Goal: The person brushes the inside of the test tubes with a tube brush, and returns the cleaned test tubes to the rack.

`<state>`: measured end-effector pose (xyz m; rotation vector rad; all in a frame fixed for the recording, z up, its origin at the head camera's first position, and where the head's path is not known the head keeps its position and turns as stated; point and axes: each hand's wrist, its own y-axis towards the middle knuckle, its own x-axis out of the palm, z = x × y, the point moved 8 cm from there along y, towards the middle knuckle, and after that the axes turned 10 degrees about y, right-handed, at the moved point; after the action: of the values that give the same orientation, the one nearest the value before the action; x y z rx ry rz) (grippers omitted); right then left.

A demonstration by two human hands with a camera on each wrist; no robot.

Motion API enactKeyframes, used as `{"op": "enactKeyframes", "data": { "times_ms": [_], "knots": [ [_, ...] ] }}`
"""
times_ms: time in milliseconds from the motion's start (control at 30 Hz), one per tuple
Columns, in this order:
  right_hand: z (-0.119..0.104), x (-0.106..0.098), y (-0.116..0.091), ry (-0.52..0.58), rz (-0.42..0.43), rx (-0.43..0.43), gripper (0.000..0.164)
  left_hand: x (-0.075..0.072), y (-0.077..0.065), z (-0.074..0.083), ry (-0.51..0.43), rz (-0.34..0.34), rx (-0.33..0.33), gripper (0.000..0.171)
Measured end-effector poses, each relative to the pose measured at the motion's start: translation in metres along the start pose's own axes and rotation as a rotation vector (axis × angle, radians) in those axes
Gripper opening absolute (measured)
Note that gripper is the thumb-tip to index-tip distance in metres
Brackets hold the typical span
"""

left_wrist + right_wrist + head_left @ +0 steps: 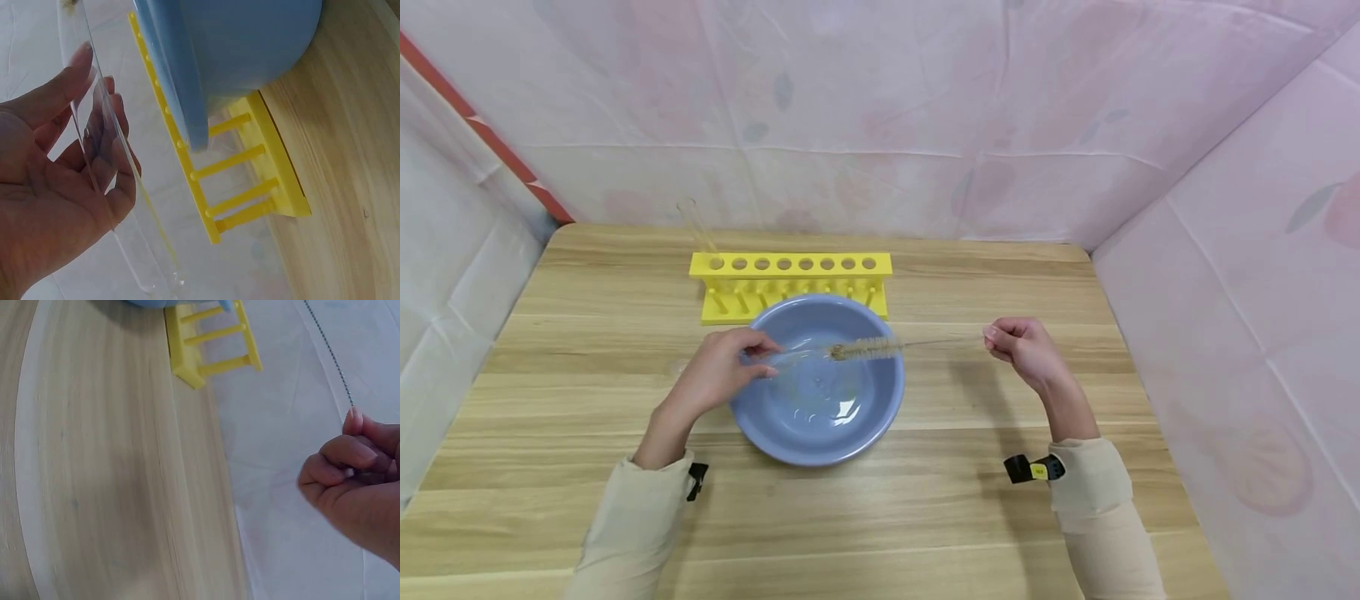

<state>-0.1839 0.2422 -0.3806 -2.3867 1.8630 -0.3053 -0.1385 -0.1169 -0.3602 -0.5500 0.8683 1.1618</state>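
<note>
My left hand (718, 367) grips a clear glass test tube (140, 256) between thumb and fingers, above the blue basin (816, 457). The tube lies roughly level in the head view, its rounded end low in the left wrist view. A test tube brush (868, 348) with pale bristles has its tip at the tube's right-hand end; how far inside it sits, I cannot tell. Off to the right, my right hand (1028, 352) pinches the far end of the brush's thin twisted wire handle (331, 353), other fingers curled. Shallow water seems to glint in the basin.
Behind the basin stands a yellow test tube rack (790, 268) with a row of holes and pegs. Another clear test tube (694, 221) leans in its leftmost hole. A wooden table (925, 517) bears everything, with patterned sheeting (865, 92) along back and sides.
</note>
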Motion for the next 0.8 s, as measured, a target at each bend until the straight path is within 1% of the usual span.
{"op": "enactKeyframes", "data": {
  "times_ms": [33, 100, 133, 200, 267, 367, 467, 600, 800],
  "knots": [
    [-0.003, -0.003, 0.000, -0.021, 0.010, -0.051, 0.028, -0.002, -0.001, -0.003, -0.003, 0.003, -0.008, 0.021],
    [-0.009, -0.009, -0.003, -0.021, 0.032, -0.137, 0.027, -0.006, -0.004, -0.009, -0.007, 0.016, -0.029, 0.020],
    [-0.011, -0.013, -0.004, -0.004, 0.040, -0.172, 0.027, -0.009, -0.006, -0.012, -0.008, 0.024, -0.044, 0.020],
    [-0.014, -0.019, -0.007, 0.063, 0.048, -0.210, 0.028, -0.014, -0.010, -0.018, -0.006, 0.045, -0.072, 0.020],
    [-0.014, -0.022, -0.009, 0.126, 0.048, -0.215, 0.029, -0.017, -0.011, -0.021, -0.009, 0.059, -0.085, 0.019],
    [-0.011, -0.022, -0.009, 0.158, 0.047, -0.192, 0.027, -0.016, -0.010, -0.020, -0.003, 0.063, -0.072, 0.020],
    [-0.006, -0.015, -0.009, 0.164, 0.051, -0.172, 0.027, -0.011, -0.007, -0.015, 0.004, 0.053, -0.060, 0.021],
    [0.000, -0.005, -0.006, 0.180, 0.048, -0.180, 0.029, -0.005, -0.004, -0.010, 0.006, 0.034, -0.063, 0.022],
    [0.005, 0.001, -0.006, 0.186, 0.043, -0.160, 0.032, -0.006, -0.004, -0.007, 0.011, 0.029, -0.061, 0.021]
  ]
}}
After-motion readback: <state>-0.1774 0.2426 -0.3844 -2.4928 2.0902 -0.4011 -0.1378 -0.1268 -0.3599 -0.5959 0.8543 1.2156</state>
